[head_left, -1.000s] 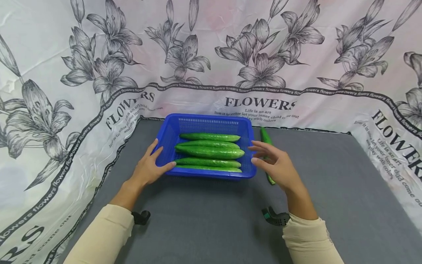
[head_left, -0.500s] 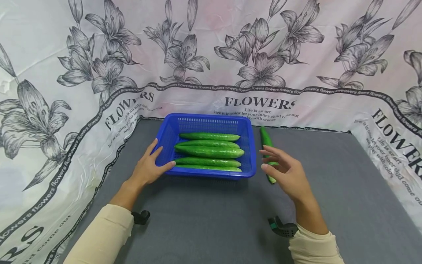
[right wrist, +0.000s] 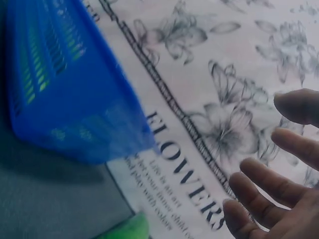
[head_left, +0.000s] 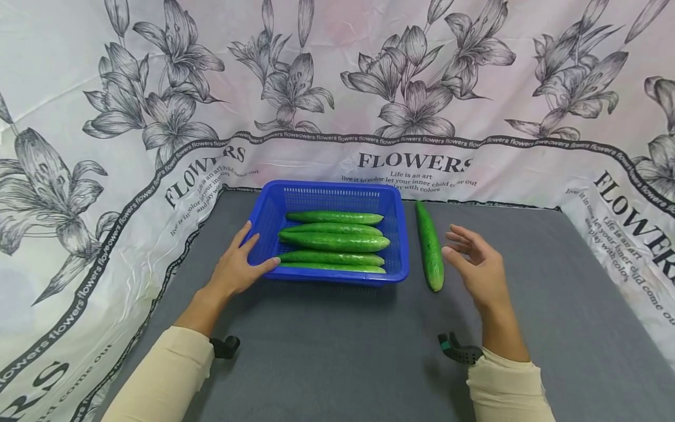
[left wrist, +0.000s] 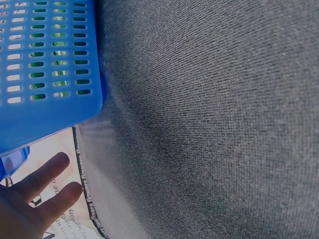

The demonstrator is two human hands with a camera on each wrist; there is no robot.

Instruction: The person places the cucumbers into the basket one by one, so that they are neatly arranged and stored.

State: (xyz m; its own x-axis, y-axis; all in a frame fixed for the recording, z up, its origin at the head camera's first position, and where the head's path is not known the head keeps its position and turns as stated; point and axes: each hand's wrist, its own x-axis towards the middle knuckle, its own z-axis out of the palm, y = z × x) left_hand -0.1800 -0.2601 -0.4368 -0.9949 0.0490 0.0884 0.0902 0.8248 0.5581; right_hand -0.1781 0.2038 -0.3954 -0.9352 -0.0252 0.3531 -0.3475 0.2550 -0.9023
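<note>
A blue plastic basket with slotted walls holds several green cucumbers lying side by side. My left hand is at its left front corner, fingers spread and thumb at the front rim; the left wrist view shows two straight fingers beside the basket wall. Outside, right of the basket, lies a single cucumber, pointing away from me. My right hand hovers just right of this cucumber, fingers loosely bent and holding nothing. In the right wrist view, only a blurred end of a cucumber shows.
Grey cloth covers the table. A white sheet printed with lilies and lettering hangs along the back and both sides. Dark wrist mounts stick out from both sleeves.
My right hand has moved rightward from the basket's right edge, passing over the lone cucumber, which is now fully uncovered. The left hand and basket stay in place.
</note>
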